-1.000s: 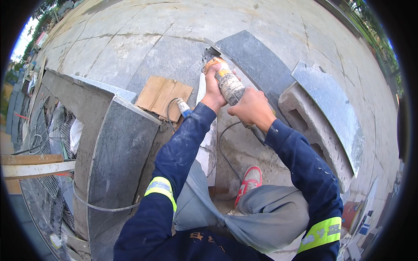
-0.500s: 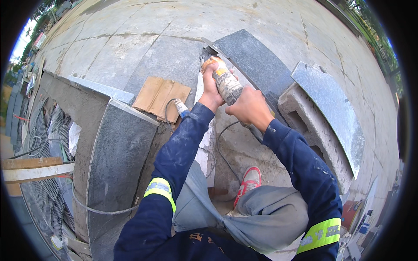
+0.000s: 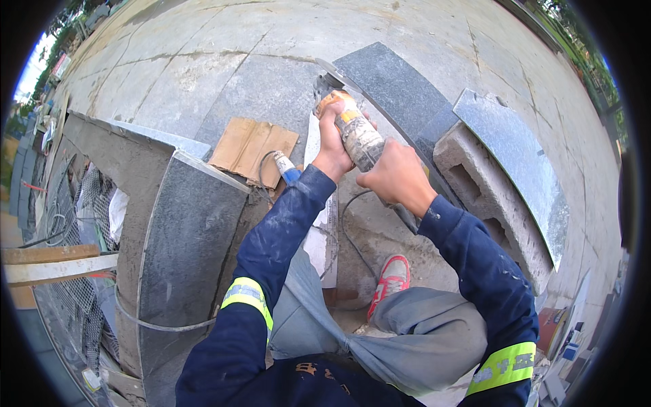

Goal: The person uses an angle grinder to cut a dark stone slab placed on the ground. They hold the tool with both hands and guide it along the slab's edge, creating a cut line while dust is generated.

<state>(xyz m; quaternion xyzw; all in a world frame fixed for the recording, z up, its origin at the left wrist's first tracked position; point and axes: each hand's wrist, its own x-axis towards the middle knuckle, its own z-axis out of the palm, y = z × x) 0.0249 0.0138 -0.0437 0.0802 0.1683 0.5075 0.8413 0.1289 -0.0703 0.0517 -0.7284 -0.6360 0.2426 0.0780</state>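
Note:
Both my hands grip a dusty orange and grey angle grinder (image 3: pixel 361 138). My left hand (image 3: pixel 332 141) wraps the orange front end near the head. Farther back, my right hand (image 3: pixel 399 173) closes round the rear of the body, partly hiding it. The grinder's thin disc shows edge-on at the far end, by the near-left edge of a dark grey stone slab (image 3: pixel 390 85). Whether the disc touches the slab I cannot tell. A long pale strip (image 3: pixel 330 241) lies on the ground beneath my left forearm.
To the right, a hollow concrete block (image 3: pixel 491 200) carries a lighter grey slab (image 3: pixel 519 152). Brown cardboard (image 3: pixel 252 150) and a second tool with a white and blue body (image 3: pixel 286 165) lie left of my hands. A large slab (image 3: pixel 186 237) leans on the left; a cable (image 3: pixel 356 254) runs beside my shoe.
My right hand and the grinder's rear have shifted slightly down and to the right. Both hands keep their hold on it. More of the block's hollows shows.

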